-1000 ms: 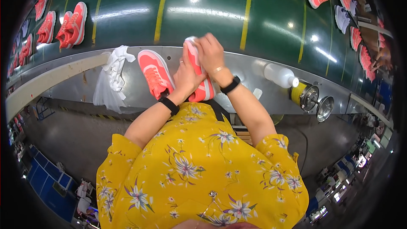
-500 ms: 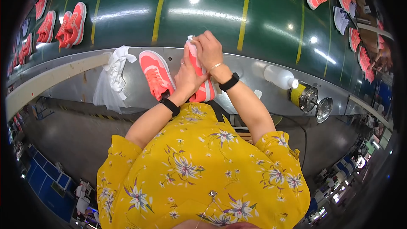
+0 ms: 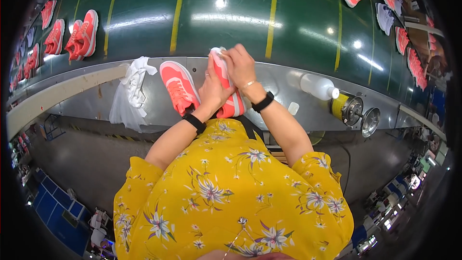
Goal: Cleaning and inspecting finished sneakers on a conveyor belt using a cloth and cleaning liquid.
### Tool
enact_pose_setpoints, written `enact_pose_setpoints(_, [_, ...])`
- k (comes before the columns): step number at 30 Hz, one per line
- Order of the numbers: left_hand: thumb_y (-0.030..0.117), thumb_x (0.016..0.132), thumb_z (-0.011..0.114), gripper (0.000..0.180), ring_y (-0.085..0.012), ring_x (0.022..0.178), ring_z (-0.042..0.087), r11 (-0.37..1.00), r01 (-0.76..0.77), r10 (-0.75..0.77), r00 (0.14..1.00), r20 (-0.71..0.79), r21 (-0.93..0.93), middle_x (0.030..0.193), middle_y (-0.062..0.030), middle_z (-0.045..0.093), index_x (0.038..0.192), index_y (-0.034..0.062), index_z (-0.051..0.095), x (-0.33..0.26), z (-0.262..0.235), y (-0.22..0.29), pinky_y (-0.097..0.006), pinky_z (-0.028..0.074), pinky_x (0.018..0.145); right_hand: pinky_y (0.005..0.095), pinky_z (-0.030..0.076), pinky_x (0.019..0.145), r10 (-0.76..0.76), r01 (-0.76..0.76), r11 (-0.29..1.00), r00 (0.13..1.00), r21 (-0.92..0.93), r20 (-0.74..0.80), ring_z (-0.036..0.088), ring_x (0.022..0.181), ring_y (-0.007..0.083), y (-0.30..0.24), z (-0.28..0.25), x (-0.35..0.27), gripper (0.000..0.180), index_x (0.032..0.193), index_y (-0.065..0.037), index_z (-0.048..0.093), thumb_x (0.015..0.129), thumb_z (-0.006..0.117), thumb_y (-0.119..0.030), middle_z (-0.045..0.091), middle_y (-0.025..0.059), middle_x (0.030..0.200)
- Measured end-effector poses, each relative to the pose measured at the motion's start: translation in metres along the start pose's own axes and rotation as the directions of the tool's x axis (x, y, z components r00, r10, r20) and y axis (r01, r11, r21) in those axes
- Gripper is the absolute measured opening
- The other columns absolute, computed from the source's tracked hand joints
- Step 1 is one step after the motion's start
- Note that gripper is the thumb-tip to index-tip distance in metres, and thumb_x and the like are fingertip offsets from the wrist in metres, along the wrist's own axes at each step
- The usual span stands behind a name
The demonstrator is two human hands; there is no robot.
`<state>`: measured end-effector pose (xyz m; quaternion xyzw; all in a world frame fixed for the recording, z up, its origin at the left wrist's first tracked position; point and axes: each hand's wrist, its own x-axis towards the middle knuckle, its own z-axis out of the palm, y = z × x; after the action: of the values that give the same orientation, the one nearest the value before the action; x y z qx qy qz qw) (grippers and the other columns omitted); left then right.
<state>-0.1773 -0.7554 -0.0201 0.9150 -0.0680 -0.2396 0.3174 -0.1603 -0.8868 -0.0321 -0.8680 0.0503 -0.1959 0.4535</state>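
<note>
A coral sneaker with a white sole is tilted in front of me, and my left hand is wrapped around its middle. At its toe, my right hand pinches a small piece of white cloth and presses it against the sole edge. The fingers partly hide the cloth. Just left of my left hand, the matching coral sneaker lies on the metal ledge, toe pointing away, touching neither hand's fingers.
A white cloth bundle lies on the ledge at left, by a pale rail. A white plastic bottle and a yellow-banded metal dispenser lie right. Beyond, a green conveyor belt carries several coral shoes.
My right hand and the white cloth have shifted slightly down along the sneaker's toe. The left hand keeps its hold. Shoes on the belt have shifted slightly in the picture.
</note>
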Motion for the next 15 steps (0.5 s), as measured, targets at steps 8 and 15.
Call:
enact_pose_setpoints(8, [0.038, 0.071, 0.087, 0.130, -0.0455, 0.118, 0.059, 0.998, 0.048, -0.050, 0.997, 0.060, 0.037, 0.138, -0.0297, 0.050, 0.158, 0.0169, -0.007, 0.002, -0.011, 0.007, -0.050, 0.052, 0.092, 0.0390, 0.050, 0.063, 0.114, -0.126, 0.988, 0.984, 0.085, 0.139, 0.061, 0.071, 0.0310, 0.000, -0.054, -0.069, 0.005, 0.090, -0.003, 0.071, 0.087, 0.069, -0.006, 0.059, 0.0124, 0.079])
enact_pose_setpoints(15, [0.030, 0.063, 0.093, 0.133, -0.0386, 0.128, 0.055, 0.947, -0.076, 0.135, 0.976, 0.172, -0.312, 0.142, -0.0263, 0.049, 0.159, 0.0171, 0.001, 0.018, -0.018, -0.018, -0.044, 0.046, 0.105, 0.0305, 0.048, 0.067, 0.529, -0.512, 0.848, 0.819, 0.133, -0.221, 0.062, 0.072, 0.0202, 0.026, -0.068, -0.112, 0.007, 0.091, -0.004, 0.075, 0.085, 0.075, -0.009, 0.064, 0.0083, 0.081])
